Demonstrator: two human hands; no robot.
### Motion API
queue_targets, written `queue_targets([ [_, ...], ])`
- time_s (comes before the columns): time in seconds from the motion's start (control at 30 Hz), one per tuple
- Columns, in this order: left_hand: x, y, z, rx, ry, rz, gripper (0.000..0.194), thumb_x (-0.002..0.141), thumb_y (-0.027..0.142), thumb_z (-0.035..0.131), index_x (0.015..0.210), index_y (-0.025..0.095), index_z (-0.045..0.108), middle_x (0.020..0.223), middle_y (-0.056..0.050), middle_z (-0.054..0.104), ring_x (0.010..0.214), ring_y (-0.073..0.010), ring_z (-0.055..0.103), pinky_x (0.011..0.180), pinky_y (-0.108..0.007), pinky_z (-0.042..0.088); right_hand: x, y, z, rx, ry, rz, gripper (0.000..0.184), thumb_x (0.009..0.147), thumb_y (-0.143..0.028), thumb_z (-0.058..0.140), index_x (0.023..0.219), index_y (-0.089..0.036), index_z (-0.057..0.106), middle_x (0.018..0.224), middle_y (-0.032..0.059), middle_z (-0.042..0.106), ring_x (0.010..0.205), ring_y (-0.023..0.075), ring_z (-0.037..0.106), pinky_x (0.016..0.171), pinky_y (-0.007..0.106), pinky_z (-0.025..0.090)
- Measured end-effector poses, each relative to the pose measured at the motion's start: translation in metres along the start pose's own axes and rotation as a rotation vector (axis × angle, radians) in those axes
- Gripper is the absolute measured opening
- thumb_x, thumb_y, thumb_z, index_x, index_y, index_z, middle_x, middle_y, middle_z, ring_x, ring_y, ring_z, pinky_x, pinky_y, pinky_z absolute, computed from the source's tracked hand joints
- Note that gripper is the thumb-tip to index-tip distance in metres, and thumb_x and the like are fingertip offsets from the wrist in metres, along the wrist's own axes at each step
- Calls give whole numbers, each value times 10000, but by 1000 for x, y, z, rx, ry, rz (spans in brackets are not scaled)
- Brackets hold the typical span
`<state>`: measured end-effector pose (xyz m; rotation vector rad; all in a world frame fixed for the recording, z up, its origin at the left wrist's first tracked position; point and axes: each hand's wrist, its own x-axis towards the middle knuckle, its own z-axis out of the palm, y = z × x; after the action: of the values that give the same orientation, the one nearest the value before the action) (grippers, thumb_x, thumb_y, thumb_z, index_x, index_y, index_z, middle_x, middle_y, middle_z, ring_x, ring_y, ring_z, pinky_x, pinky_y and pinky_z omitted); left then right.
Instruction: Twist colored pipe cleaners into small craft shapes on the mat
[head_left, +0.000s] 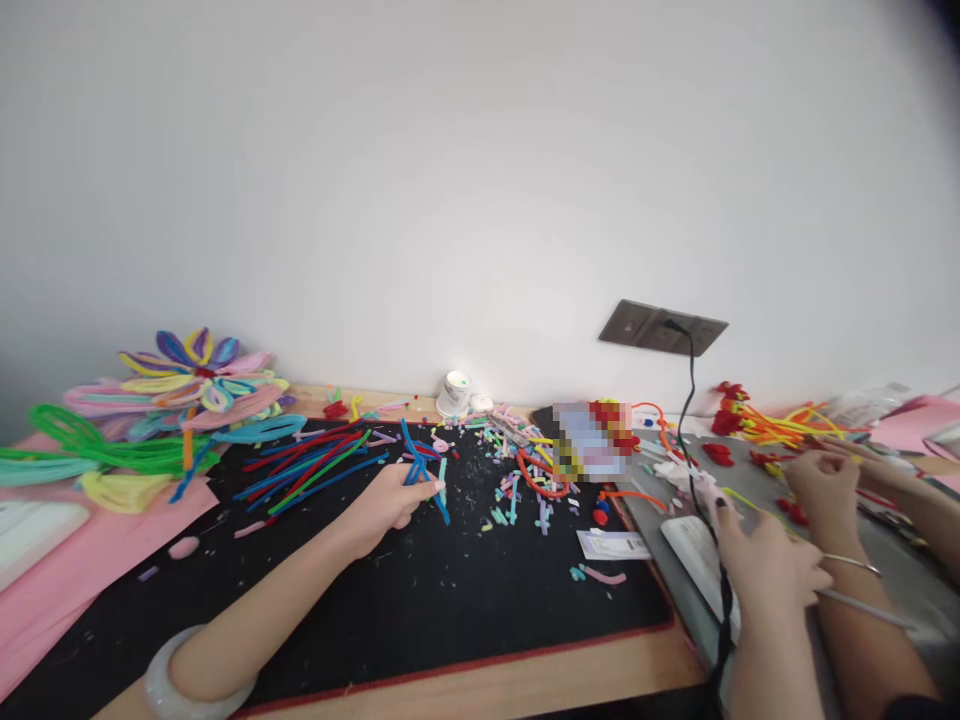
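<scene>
Presently, the left hand (394, 508) pinches crossed blue fuzzy stems (421, 462) between thumb and fingers, just above a black mat (360, 610). They look light, soft-coated and bendable, probably best held where they cross. Beside a black cable (725, 610), the right hand's (769, 555) grip cannot be told.

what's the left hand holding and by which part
Blue pipe cleaners, crossed over each other; the left hand has its grip around their middle, with ends sticking out above and below.
</scene>
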<state>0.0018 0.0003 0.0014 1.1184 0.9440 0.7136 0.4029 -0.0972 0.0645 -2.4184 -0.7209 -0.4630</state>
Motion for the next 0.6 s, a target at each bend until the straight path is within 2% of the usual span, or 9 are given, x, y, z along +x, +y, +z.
queue_targets([
  [0.03,0,0,1,3,-9,1,294,711,407,636,748,160,482,476,122,174,415,-42,101,397,-215,66,-9,-4,-3,25,90,38,464,724,-424,491,1061,-125,605,1081,266,515,1066,469,423,721,578,375],
  [0.07,-1,-1,1,4,-19,3,286,715,402,633,748,158,488,471,122,180,413,-41,103,396,-215,68,-19,-10,-5,95,150,-18,446,744,-380,470,1075,-107,590,1047,249,542,1069,436,439,770,556,370],
  [0.13,-1,-1,3,2,-41,11,270,723,389,629,747,154,497,465,121,193,410,-40,105,393,-215,74,-42,-29,-9,360,107,-171,409,771,-331,448,1098,-111,558,956,185,594,953,339,538,780,471,409],
  [0.17,-2,-1,5,-1,-52,15,264,726,383,627,747,154,498,465,120,197,409,-39,106,392,-214,77,-56,-42,-9,518,15,-229,383,781,-331,448,1091,-131,551,931,150,606,884,294,569,754,427,431],
  [0.2,-3,-1,6,-4,-62,21,259,729,380,626,747,154,500,466,120,199,408,-38,106,390,-213,80,-70,-57,-7,654,-165,-295,340,778,-331,462,1047,-150,564,894,123,620,816,259,586,721,389,448],
  [0.3,-4,-1,9,-8,-74,40,253,734,376,620,742,154,500,465,120,202,403,-37,113,385,-209,91,-118,-102,6,920,-805,-441,253,800,-324,470,970,-176,586,790,71,642,723,202,599,644,308,462],
  [0.4,-5,1,10,8,-54,63,251,737,381,608,735,151,506,457,120,202,394,-36,122,377,-203,102,-157,-140,27,995,-1180,-530,247,773,-287,532,994,-192,589,793,37,635,700,167,590,588,257,449],
  [0.5,-4,1,9,70,-8,78,259,734,395,598,737,150,515,445,117,229,378,-36,147,368,-196,113,-178,-162,46,1016,-1306,-482,196,758,-287,538,894,-167,613,666,2,590,570,129,545,493,226,408],
  [0.6,-2,-1,9,146,43,79,285,711,415,615,720,148,515,443,108,273,367,-35,191,360,-189,134,-184,-169,56,1119,-1287,-435,108,719,-250,563,762,-161,606,619,-21,553,533,103,496,492,212,392],
])
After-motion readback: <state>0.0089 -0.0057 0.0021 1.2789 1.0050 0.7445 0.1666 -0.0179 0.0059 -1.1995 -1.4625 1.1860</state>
